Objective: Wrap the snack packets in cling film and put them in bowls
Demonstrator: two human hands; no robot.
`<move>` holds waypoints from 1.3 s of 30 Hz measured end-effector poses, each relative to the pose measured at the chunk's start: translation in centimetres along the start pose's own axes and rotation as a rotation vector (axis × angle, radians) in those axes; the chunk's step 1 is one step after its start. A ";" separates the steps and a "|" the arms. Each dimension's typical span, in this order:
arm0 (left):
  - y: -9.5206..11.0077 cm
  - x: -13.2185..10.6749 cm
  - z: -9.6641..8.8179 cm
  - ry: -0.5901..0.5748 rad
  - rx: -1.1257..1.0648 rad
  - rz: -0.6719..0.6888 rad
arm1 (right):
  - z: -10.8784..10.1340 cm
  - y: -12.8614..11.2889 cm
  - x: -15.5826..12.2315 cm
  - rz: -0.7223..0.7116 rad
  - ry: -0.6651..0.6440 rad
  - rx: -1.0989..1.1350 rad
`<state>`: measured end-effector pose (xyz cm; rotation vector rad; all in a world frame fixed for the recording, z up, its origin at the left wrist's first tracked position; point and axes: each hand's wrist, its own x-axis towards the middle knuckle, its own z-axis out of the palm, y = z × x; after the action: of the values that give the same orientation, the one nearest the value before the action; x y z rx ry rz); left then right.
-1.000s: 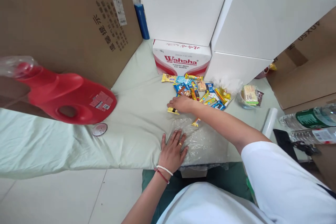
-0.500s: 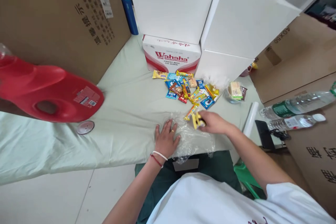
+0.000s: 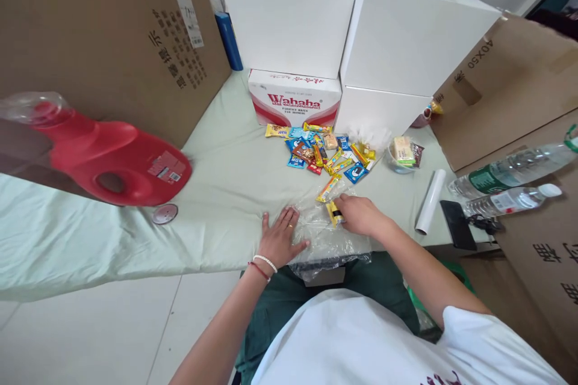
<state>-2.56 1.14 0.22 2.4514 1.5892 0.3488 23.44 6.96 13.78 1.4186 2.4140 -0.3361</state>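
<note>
My left hand (image 3: 279, 239) lies flat with fingers spread, at the left edge of a clear plastic bag or sheet (image 3: 316, 239) near the table's front. My right hand (image 3: 360, 214) is closed round a small yellow packet (image 3: 334, 214) with a dark band, low over the plastic. Just beyond it lies a yellow stick-shaped snack packet (image 3: 329, 187). Farther back is a loose heap of wrapped snacks, among them a blue packet (image 3: 356, 172), a brown packet (image 3: 302, 151) and a pale yellow packet (image 3: 277, 131).
A Wahaba-lettered carton (image 3: 295, 99) and white boxes (image 3: 406, 42) stand behind the snacks. To the left is a red jug (image 3: 121, 162) with a round disc (image 3: 165, 214). On the right are a bowl of snacks (image 3: 401, 159), a white roll (image 3: 430, 201), a phone (image 3: 457, 225) and bottles (image 3: 512, 200).
My right hand has lowered slightly toward the plastic with the yellow packet. My left hand stays flat with fingers spread. The whole view has shifted a little, and a person shows behind the boxes.
</note>
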 end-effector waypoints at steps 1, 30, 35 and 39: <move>-0.1 0.0 0.0 0.016 -0.006 0.004 | 0.1 -0.9 0.5 -0.030 -0.012 -0.012; 2.1 -3.1 -1.5 -0.012 -0.275 -0.006 | 8.9 4.5 -4.0 -0.168 0.439 0.766; 1.1 0.6 0.5 0.294 -0.342 -0.417 | 8.4 7.1 -1.0 0.119 0.281 0.872; -0.5 1.9 0.5 0.502 -0.208 -0.528 | 7.4 9.1 0.9 0.241 0.289 0.638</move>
<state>-2.03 3.08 -0.25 1.7774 2.1761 1.0247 32.12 9.38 6.23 2.1292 2.4213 -0.9622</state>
